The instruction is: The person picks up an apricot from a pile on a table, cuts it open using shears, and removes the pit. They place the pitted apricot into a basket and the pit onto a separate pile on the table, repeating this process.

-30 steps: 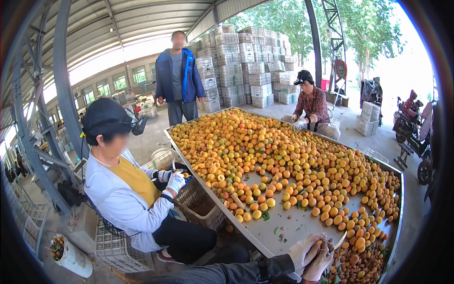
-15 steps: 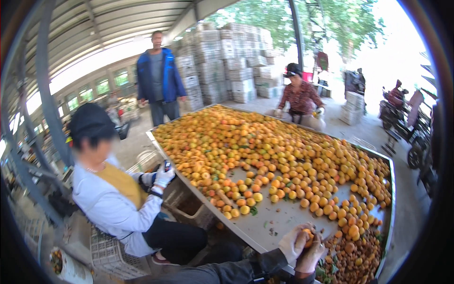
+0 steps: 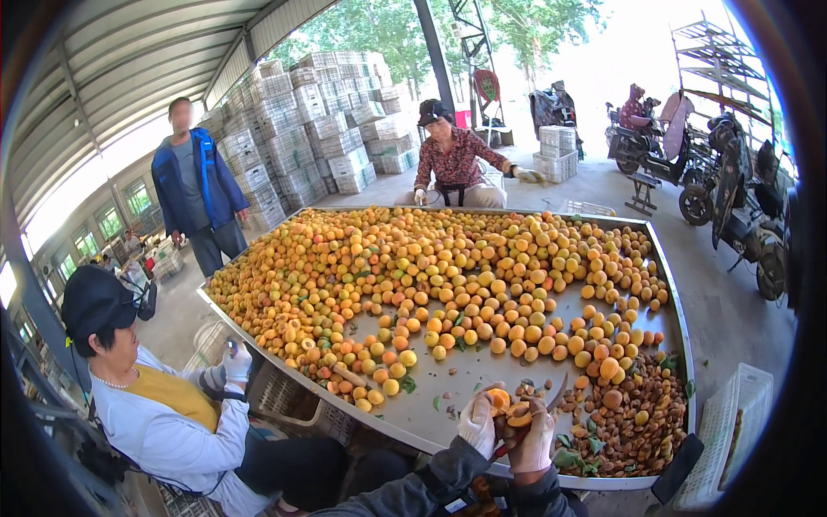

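Note:
Over the near edge of a metal-topped table, my left hand, in a pale glove, is closed on an orange apricot half. Right beside it, my gloved right hand is closed around a knife. Its thin curved blade sticks out past the fingers and its red handle shows below. A second apricot half lies between both hands, its cut face showing; which hand bears it I cannot tell. A large heap of whole apricots covers the far part of the table.
Brown pits and scraps with green leaves lie at the table's near right corner. A white crate stands to the right. One person sits at left, another across, and a third stands behind. Stacked crates and scooters are farther back.
My view has swung right. The apricot in my hands now shows as two parted halves, and the knife blade is visible. The person across has stretched an arm out to the right.

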Available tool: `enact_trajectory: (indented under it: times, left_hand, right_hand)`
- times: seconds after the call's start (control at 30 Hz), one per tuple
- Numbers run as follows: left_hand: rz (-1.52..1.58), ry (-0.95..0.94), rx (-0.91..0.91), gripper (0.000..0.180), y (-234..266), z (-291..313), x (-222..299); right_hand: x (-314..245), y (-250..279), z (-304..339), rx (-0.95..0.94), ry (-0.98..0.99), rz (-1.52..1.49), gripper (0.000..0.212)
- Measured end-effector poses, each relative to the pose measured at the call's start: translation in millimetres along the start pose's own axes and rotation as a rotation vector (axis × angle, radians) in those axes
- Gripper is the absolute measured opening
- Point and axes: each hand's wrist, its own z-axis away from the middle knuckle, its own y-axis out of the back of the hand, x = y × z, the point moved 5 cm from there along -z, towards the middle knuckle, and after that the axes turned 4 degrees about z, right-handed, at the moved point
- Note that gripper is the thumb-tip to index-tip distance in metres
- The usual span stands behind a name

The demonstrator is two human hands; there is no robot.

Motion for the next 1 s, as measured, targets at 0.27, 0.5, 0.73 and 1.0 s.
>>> enact_trajectory:
  times: [0.27, 0.5, 0.73, 1.0]
  left_hand:
    - [0.205, 0.213, -0.074, 0.039, 15.1, -8.1, -14.9]
    - [0.252, 0.256, -0.078, 0.042, 34.8, -16.5, -26.1]
    - [0.282, 0.297, 0.024, 0.042, 32.5, -12.3, -22.6]
    - [0.24, 0.286, -0.022, 0.045, 43.4, -14.7, -25.0]
  right_hand:
    - [9.5, 8.9, -6.7, -0.018, -0.066, -0.035, 0.022]
    - [9.6, -1.0, -6.3, -0.014, -0.072, -0.038, 0.019]
    - [15.1, 2.5, -6.5, -0.042, -0.055, 0.007, 0.021]
    - [20.1, 2.7, -7.8, -0.015, -0.053, 0.037, 0.021]
